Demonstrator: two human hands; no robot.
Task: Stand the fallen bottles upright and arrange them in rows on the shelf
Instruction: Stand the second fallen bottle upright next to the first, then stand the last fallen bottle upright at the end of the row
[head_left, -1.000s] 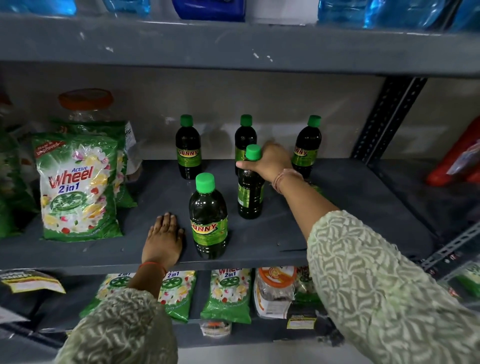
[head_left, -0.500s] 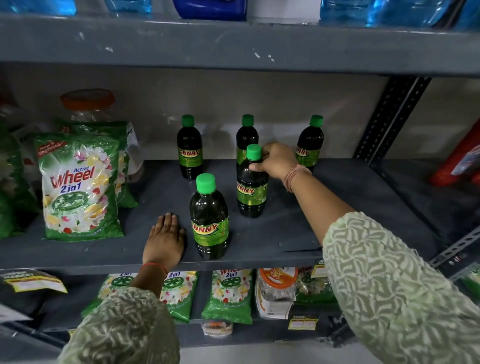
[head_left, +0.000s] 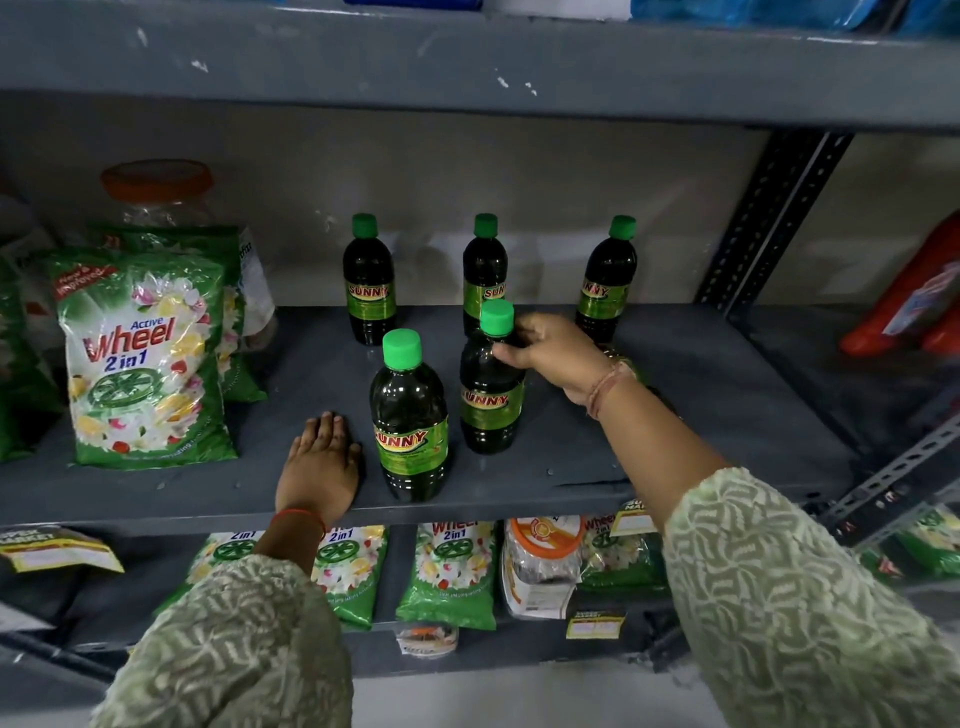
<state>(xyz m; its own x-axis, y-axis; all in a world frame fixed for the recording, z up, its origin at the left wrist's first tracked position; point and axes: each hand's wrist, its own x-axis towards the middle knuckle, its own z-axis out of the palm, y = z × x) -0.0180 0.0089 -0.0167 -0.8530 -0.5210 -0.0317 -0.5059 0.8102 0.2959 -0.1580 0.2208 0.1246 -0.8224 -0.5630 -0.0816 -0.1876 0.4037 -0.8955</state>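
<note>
Five dark bottles with green caps and "SUNNY" labels stand upright on the grey shelf (head_left: 675, 415). Three form a back row: left (head_left: 368, 280), middle (head_left: 484, 270), right (head_left: 605, 280). Two stand in front: one near the front edge (head_left: 409, 421) and one to its right (head_left: 488, 405). My right hand (head_left: 556, 358) grips the neck of that right front bottle, just under its cap. My left hand (head_left: 321, 462) lies flat on the shelf, left of the front bottle and apart from it. A bit of green shows behind my right wrist; I cannot tell what it is.
Green Wheel detergent packs (head_left: 143, 358) and an orange-lidded jar (head_left: 156, 192) fill the shelf's left side. A perforated upright post (head_left: 769, 218) and red packs (head_left: 914, 296) lie to the right. The shelf above (head_left: 467, 62) hangs low. More packs (head_left: 447, 571) sit on the shelf below.
My right hand slid from the cap down to the bottle's neck, and the bottle turned so its label faces front. My left hand has not moved.
</note>
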